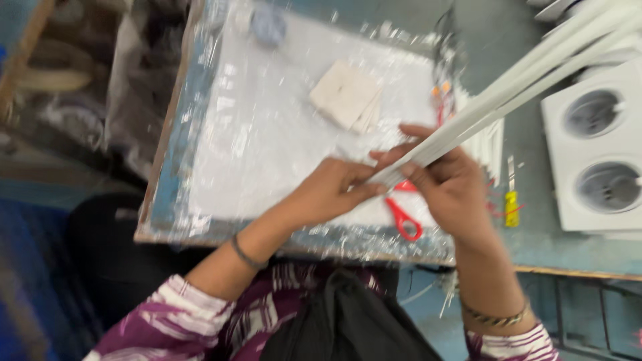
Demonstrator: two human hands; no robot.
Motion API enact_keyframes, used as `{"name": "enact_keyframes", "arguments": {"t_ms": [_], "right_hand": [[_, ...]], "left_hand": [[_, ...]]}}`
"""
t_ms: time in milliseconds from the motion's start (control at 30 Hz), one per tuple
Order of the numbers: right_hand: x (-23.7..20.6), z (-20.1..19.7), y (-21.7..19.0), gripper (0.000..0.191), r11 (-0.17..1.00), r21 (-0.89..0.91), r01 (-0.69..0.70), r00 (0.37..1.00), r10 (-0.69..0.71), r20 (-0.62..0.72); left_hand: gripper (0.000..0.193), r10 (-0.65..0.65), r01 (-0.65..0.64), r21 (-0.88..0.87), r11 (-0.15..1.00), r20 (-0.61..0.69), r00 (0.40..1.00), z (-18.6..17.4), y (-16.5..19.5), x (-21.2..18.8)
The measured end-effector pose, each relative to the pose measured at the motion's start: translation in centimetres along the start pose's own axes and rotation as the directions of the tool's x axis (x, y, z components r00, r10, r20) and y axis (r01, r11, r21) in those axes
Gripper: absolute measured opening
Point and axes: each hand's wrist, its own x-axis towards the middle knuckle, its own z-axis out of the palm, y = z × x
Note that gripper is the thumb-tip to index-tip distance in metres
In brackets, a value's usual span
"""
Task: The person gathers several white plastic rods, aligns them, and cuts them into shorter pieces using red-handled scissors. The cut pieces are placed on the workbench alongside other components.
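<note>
White strips [535, 73] cut off top-right; scissors [403, 217] partly hidden.

The person wears a top with purple-and-white patterned sleeves [200, 314], showing at seven and five o'clock. A thin dark bangle [246, 255] circles the left wrist, and a gold-coloured chain bracelet [493, 317] circles the right wrist. A black garment [348, 321] lies at six o'clock.

Even, bright overhead light with scattered glare specks on the clear plastic sheet [267, 140] covering the bench [548, 251], soft faint shadows, and marked motion blur throughout, heaviest at the left edge and across both hands.
</note>
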Motion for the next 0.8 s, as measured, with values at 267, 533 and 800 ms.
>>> {"name": "enact_keyframes", "arguments": {"t_ms": [267, 533, 800], "right_hand": [[0.4, 0.0, 0.7, 0.04, 0.986, 0.113, -0.12, 0.993, 0.12, 0.007], [-1.1, 0.1, 2.8, 0.029, 0.997, 0.03, -0.07, 0.997, 0.071, -0.038], [-3.0, -2.7, 1.8, 0.025, 0.999, 0.001, -0.045, 0.984, 0.044, -0.172]], "left_hand": [[0.028, -0.203, 0.215, -0.064, 0.975, 0.16, 0.966, -0.4, 1.8, 1.1], [0.029, -0.085, 0.084, 0.013, 0.996, 0.162, 0.983, -0.4, 2.7, 0.8], [0.024, 0.083, -0.081, -0.019, 0.996, 0.283, 0.955, 2.7, 2.7, 4.0]]}}
